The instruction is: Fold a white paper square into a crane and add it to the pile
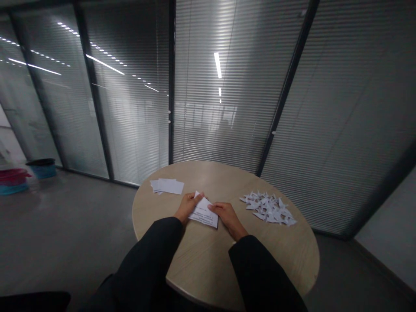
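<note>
"Both the left hand point(188, 206) and the right hand point(227, 216) are on what?"

"They are close together, and they hold one folded white paper point(203, 212) on a round wooden table point(208, 260)."

"What lies near this paper?"

"On its far left is a stack of white sheets point(167, 186). On its right is a pile of small paper cranes point(268, 208)."

**Fig.** Printed paper sheet point(204, 213) shown white, marked with fine black text lines. Stacked paper slips point(167, 186) shown plain white. Folded paper cranes point(268, 208) shown white, shaded faint grey. Round tabletop point(201, 264) coloured pale beige, patterned with fine wood grain. Sleeves point(146, 260) shown solid black. Window blinds point(227, 86) coloured grey, patterned with narrow horizontal stripes. Floor point(65, 216) shown dark grey. Bin point(41, 171) coloured blue, rimmed black. Stacked basins point(13, 180) coloured red and blue.
</note>
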A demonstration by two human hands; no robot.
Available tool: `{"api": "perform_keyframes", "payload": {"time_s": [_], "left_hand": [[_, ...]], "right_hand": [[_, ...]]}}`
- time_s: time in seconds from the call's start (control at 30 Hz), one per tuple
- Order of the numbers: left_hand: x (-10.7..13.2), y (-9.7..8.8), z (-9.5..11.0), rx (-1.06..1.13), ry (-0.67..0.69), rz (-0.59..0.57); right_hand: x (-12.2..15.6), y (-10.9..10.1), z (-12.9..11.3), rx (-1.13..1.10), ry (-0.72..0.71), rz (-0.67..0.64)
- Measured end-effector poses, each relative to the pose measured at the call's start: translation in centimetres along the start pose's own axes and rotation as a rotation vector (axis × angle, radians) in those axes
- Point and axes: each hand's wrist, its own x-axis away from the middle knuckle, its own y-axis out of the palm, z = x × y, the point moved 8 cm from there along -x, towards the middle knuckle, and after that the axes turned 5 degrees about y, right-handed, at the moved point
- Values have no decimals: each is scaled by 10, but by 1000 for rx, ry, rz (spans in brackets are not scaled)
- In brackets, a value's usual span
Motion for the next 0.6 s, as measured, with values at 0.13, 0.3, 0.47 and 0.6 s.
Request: {"api": "perform_keyframes", "payload": {"time_s": [0.13,0.3,0.47,0.6], "left_hand": [[1,2,1,110,6,-20],[-2,0,-3,174,10,-13],[-8,-7,-13,170,-39,66],[-11,-9,-15,183,-59,87]], "right_hand": [[4,-2,-6,-65,-7,22],[4,-6,-8,-109,-33,52],[1,-6,-4,-110,-26,47],[1,-13,-3,-118,-31,99]]}}
